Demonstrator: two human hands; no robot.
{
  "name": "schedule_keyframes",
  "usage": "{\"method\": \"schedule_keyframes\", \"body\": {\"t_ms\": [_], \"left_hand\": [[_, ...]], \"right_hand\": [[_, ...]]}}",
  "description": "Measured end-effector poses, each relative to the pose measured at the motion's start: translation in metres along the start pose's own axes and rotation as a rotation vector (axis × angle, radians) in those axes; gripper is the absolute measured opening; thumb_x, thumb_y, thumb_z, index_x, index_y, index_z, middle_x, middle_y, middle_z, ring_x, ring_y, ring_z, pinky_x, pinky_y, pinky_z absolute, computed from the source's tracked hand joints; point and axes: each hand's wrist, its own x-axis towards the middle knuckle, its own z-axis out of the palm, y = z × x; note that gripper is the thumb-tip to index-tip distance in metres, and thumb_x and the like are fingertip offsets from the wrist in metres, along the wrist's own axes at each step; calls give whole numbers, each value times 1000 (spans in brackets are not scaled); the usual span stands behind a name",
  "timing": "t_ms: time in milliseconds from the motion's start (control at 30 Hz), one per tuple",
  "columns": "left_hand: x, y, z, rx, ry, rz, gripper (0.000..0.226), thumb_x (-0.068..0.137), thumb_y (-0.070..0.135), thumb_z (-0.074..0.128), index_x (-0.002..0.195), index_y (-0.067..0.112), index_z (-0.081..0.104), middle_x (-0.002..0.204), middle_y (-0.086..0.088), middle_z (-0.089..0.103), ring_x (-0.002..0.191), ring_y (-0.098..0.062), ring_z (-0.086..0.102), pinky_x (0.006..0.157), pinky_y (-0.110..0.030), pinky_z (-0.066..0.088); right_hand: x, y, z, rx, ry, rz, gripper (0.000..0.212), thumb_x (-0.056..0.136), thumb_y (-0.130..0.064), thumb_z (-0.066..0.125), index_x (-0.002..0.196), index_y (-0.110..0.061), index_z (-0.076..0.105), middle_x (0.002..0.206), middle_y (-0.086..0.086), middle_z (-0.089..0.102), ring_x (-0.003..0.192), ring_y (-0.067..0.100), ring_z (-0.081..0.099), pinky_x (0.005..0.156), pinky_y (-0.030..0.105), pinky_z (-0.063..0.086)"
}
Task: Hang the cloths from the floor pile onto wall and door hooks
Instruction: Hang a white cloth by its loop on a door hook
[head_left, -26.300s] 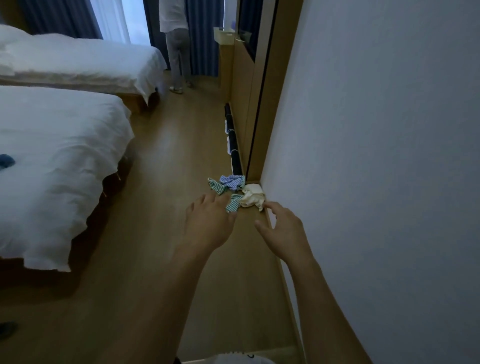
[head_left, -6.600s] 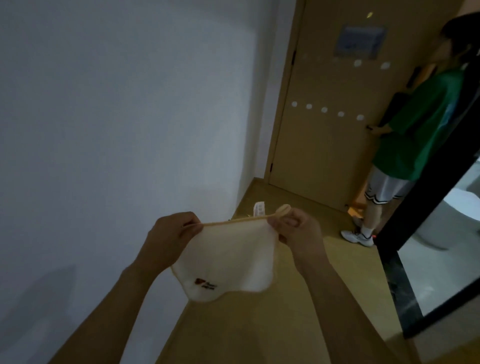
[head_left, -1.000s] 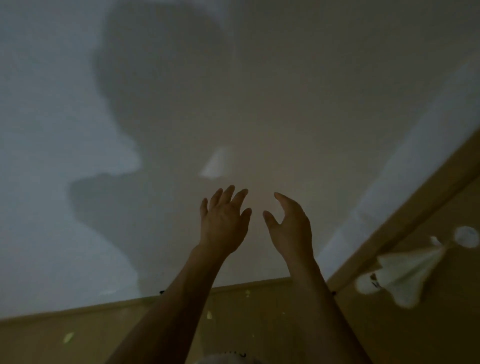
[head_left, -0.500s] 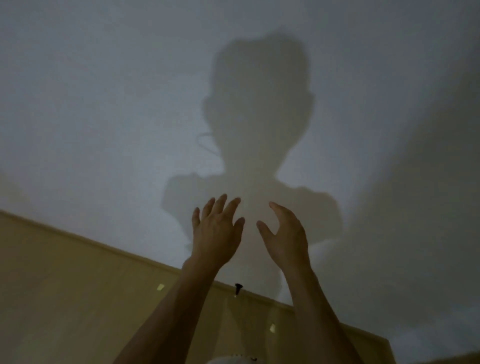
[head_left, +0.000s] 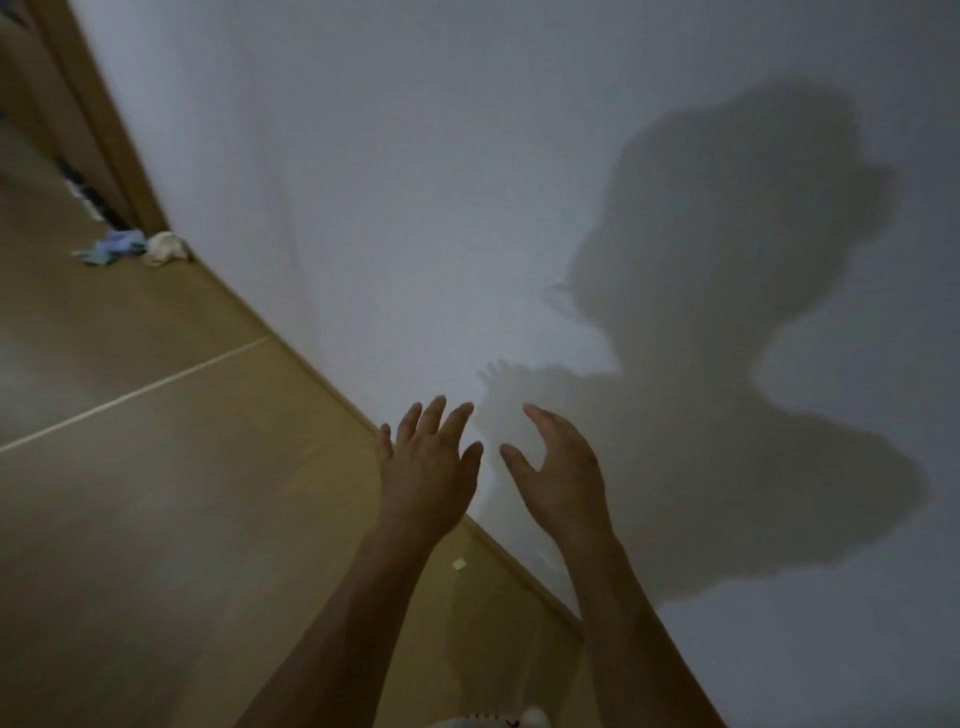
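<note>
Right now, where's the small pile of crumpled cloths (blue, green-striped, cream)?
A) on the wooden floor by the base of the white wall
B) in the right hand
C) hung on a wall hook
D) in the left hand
A: the pile of crumpled cloths lies on the wooden floor against the white wall, while the left hand and right hand are spread and hold nothing.

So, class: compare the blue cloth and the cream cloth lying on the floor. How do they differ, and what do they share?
The blue cloth is pale blue with a greenish end; the cream cloth is plain off-white. The blue cloth sprawls out across the floor, while the cream cloth sits bunched in a compact lump. The cream cloth lies nearer the wall; the blue cloth lies farther out. Both are crumpled, touching, and unheld.
</note>
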Motion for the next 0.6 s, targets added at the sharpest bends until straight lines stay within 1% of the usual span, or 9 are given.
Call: {"method": "schedule_keyframes", "body": {"t_ms": [133, 233, 433, 500, 600], "left_hand": [[24, -46, -11, 15, 40, -143, 52, 99, 51, 34, 148, 39, 24, 160, 4, 20, 149, -22, 13, 118, -54, 6], [50, -78, -19, 52, 67, -237, 51, 99, 50, 34, 148, 38, 25, 160, 4, 21, 148, -22, 14, 118, -55, 8], [118, -129, -39, 114, 136, -405, 51, 99, 50, 34, 148, 38, 24, 160, 4, 22, 148, -23, 14, 118, -55, 10], [142, -143, -47, 131, 157, -452, 50, 100, 50, 34, 147, 39, 24, 160, 4, 21, 148, -22, 13, 119, -54, 10], [176, -164, -57, 121, 177, -532, 51, 100, 49, 33, 149, 38, 22, 161, 4, 17, 149, -21, 10, 119, -53, 8]], "right_hand": [[42, -31, 40, 2, -94, -99, 59, 93, -44, 55, 146, -27, 36, 151, -4, 37, 139, 15, 34, 111, 34, 32], [81, -54, 68, 11, -161, -188, 59, 93, -44, 55, 146, -26, 37, 151, -3, 38, 138, 14, 34, 112, 33, 32], [173, -104, 115, 41, -292, -336, 58, 94, -44, 55, 146, -26, 37, 150, -4, 39, 138, 14, 36, 114, 33, 32], [203, -121, 127, 50, -324, -384, 57, 94, -43, 55, 145, -25, 38, 149, -4, 41, 136, 15, 38, 112, 32, 33], [245, -142, 148, 34, -375, -437, 59, 93, -45, 55, 146, -26, 37, 150, -3, 39, 137, 15, 37, 113, 32, 32]]}}
